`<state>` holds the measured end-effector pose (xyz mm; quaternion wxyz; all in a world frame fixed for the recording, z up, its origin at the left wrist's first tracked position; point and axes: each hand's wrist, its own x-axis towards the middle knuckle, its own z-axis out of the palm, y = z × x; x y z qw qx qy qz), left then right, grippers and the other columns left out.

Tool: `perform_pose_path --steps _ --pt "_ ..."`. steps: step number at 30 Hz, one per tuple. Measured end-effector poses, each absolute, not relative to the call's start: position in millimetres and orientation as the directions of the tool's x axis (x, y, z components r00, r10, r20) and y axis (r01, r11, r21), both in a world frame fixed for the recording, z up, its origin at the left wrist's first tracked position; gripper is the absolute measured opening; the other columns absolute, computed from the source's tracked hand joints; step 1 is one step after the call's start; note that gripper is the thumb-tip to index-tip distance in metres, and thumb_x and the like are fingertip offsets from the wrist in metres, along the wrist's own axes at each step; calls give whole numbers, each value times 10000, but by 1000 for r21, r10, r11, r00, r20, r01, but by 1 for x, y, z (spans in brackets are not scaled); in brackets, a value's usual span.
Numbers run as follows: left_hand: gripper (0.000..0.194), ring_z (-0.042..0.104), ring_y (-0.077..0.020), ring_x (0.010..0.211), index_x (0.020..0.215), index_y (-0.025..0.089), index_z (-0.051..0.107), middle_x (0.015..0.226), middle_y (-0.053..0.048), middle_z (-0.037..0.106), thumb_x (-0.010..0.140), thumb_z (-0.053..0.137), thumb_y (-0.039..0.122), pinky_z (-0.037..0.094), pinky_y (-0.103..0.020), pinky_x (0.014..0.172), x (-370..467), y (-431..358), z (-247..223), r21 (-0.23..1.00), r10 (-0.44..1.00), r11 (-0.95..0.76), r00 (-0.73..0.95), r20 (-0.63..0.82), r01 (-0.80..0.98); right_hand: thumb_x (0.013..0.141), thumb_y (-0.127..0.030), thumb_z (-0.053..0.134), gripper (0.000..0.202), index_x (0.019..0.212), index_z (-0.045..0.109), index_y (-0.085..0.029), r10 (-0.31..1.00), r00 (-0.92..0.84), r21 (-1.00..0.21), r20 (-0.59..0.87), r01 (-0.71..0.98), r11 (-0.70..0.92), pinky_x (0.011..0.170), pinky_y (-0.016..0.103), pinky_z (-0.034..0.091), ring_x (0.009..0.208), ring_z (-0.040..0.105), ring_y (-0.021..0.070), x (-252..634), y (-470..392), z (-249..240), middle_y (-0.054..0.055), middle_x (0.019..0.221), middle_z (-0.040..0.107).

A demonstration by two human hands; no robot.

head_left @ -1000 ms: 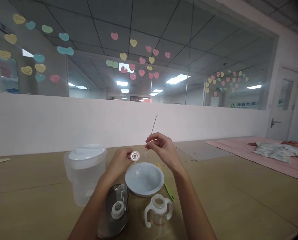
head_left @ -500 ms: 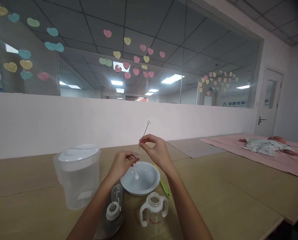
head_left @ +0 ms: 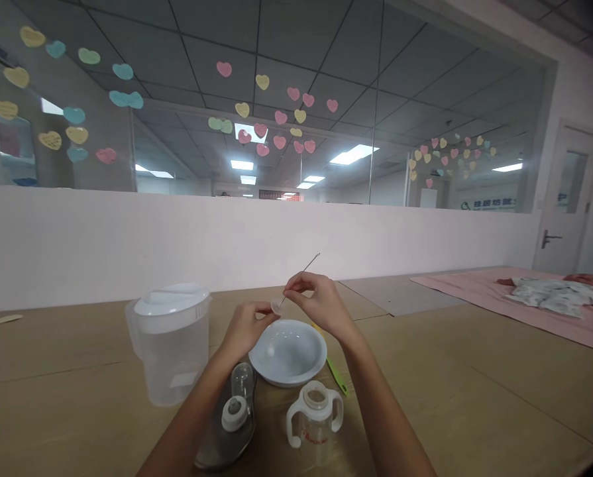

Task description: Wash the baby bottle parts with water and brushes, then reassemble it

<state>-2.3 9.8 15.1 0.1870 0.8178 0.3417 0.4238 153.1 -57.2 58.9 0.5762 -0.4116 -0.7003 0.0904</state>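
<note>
Wire rod (head_left: 309,263) has tipped further right. Handled bottle (head_left: 316,414) sits toward tabletop's (head_left: 425,391) near edge, bowl (head_left: 289,380) beyond; above bowl's far rim, left hand (head_left: 245,326) pinches small clear piece (head_left: 276,308), right hand (head_left: 323,303) grips rod, slanting down-left to piece.

My view is moderately dim, a muted grey cast over the walls and a brownish one on the tabletop (head_left: 425,384). I see bright ceiling panels (head_left: 354,154) through the glass across the upper middle, their glow blown out and softly haloed. Small highlights glint on the bowl (head_left: 288,354) at lower centre. Wide-angle distortion tilts and stretches the edges for me, the upper right corner darkens, and fine detail at the fingertips looks soft.
</note>
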Motion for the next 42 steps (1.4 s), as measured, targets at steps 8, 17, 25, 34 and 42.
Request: perform_pose_path --steps 8,17,25,34,42 --pt "240 619 -203 784 836 166 712 832 -28 701 742 516 270 458 -242 647 1 4 19 615 697 -712 444 563 338 710 -163 563 52 711 613 -175 658 20 -584 753 482 653 703 248 477 709 608 125 158 -52 57 2 724 645" --pt "246 617 -216 791 852 142 712 840 -76 697 722 567 292 464 -297 738 6 2 18 637 680 -723 440 587 267 689 -175 605 48 713 645 -187 641 124 -605 758 501 619 679 257 486 683 608 132 163 -54 57 2 726 661" --pt "228 588 -204 803 843 124 693 812 -54 678 709 549 238 443 -266 690 6 4 16 739 706 -654 480 521 161 670 -176 625 23 682 643 -168 668 91 -631 738 444 636 652 249 486 656 606 129 162 -59 60 5 683 655" --pt "256 539 -168 693 783 116 662 715 -24 624 700 587 346 400 -255 623 11 -2 20 803 748 -588 442 495 96 673 -144 617 47 668 649 -177 675 55 -602 736 508 615 668 253 478 654 607 127 160 -65 62 -1 670 656" --pt "249 545 -181 713 721 121 668 700 -19 634 696 574 350 389 -249 633 16 -16 30 766 720 -633 450 529 113 659 -122 584 94 715 627 -185 686 38 -579 727 571 582 624 231 460 637 587 118 156 -58 57 -12 670 642"
